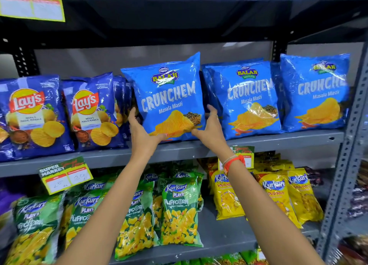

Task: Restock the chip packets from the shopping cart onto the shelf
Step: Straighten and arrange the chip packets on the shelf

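A bright blue Crunchem chip packet [167, 93] stands upright on the grey middle shelf [278, 140], slightly tilted. My left hand [142, 132] grips its lower left edge, fingers behind it and thumb on the front. My right hand [210, 130] holds its lower right edge the same way. Two more Crunchem packets [246, 97] [316, 91] stand in rows to its right. The shopping cart is out of view.
Dark blue Lay's packets [89, 111] fill the shelf to the left. Below hang price tags [65, 174], green Kurkure Puffcorn bags [179, 211] and yellow Kurkure bags [276, 195]. A perforated steel upright [346, 161] bounds the right side.
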A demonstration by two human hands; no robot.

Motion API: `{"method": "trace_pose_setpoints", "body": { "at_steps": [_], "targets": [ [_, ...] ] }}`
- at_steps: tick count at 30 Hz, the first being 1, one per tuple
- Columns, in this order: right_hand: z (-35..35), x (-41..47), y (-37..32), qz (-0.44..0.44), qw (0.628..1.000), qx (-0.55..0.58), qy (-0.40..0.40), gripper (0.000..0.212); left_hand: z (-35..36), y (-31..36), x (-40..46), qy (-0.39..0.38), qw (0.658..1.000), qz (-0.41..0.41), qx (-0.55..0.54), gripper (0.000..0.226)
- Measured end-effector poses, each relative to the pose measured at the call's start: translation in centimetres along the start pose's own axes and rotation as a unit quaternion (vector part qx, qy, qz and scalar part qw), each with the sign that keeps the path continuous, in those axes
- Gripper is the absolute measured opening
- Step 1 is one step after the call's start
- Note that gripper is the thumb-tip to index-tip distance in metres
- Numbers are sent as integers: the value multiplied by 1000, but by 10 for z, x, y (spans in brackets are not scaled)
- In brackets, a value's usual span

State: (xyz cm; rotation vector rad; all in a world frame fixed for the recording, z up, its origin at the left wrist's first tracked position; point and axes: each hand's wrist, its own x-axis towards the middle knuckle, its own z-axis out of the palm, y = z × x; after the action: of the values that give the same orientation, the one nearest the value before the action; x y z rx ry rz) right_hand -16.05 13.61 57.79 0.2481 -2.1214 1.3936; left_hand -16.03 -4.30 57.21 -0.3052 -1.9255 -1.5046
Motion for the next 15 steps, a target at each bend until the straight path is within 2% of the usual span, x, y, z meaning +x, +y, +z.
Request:
{"method": "trace_pose_setpoints", "body": {
  "at_steps": [4,6,8,10,13,15],
  "targets": [
    [-31,-14,-14,-53,992,57,98,75,12,29,-21,119,986,115,35,82],
    [-54,-17,-17,-72,982,83,152,65,27,50,-33,146,970,190,34,65],
    [-79,-14,-14,-73,973,83,203,60,49,66,-39,105,967,231,-5,52],
    [-105,-5,-1,-56,967,55,241,57,77,77,-42,21,974,221,-40,51],
    [-143,12,25,-12,966,-17,259,63,122,83,-39,-82,986,134,-57,70],
    [-165,22,41,25,973,-66,221,76,149,79,-30,-114,990,69,-37,87]
  ]
}}
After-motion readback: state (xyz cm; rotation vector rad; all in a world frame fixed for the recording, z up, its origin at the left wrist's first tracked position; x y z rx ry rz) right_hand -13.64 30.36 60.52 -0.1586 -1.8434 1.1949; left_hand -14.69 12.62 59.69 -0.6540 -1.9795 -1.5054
